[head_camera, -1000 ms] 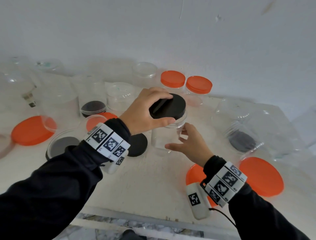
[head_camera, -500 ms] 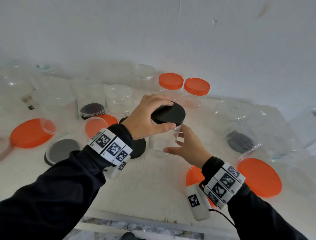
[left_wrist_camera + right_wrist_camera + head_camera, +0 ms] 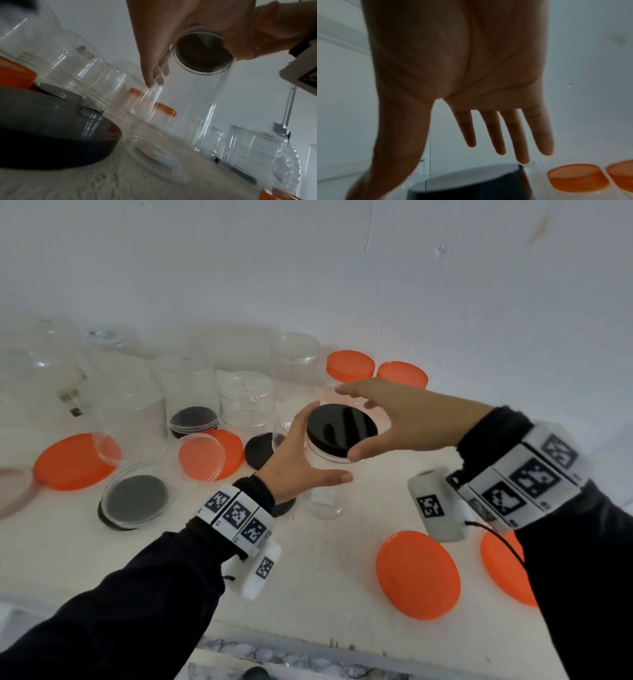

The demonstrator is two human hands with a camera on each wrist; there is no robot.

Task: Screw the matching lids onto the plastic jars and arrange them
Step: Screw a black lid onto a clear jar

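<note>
A clear plastic jar (image 3: 322, 501) stands upright mid-table with a black lid (image 3: 342, 429) on its mouth. My left hand (image 3: 294, 460) grips the jar just under the lid, thumb across the front and fingers behind its left side. Spread over the lid is my right hand (image 3: 400, 419), fingers straight and reaching past the far rim, thumb tip at the near rim. In the left wrist view the left fingers (image 3: 149, 60) lie against the jar wall (image 3: 197, 101). The right wrist view has the straight fingers (image 3: 518, 135) above the lid (image 3: 471, 182).
Two jars capped in orange (image 3: 349, 366) (image 3: 402, 374) stand at the back by the wall. Loose orange lids lie front right (image 3: 418, 575) (image 3: 507, 566) and left (image 3: 75, 460). Several open clear jars (image 3: 246, 402) and black lids (image 3: 262, 450) crowd the left. The table edge (image 3: 308, 642) runs along the front.
The hands swapped places: my left hand came off the black lid and down onto the jar body, and my right hand left the jar and rose over the lid.
</note>
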